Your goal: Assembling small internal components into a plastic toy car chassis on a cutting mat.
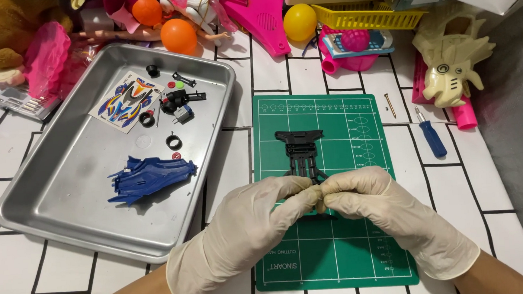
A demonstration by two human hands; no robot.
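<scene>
A black plastic toy-car chassis (300, 149) lies on a green cutting mat (340, 245). Both hands wear pale latex gloves. My left hand (251, 223) and my right hand (386, 209) meet fingertip to fingertip over the chassis's near end, pinching it or a small part there; the fingers hide what is between them. A blue car body shell (148, 177) rests in a metal tray (65, 195) to the left, with a sticker sheet (127, 102), black tyres (146, 118) and small black parts (180, 101) further back in the tray.
A blue-handled screwdriver (432, 135) and a small screw (389, 104) lie right of the mat. Toys crowd the back: orange balls (178, 36), a yellow ball (300, 22), a yellow basket (370, 17), pink toys, a cream plastic creature (454, 59). A grey surface borders the right.
</scene>
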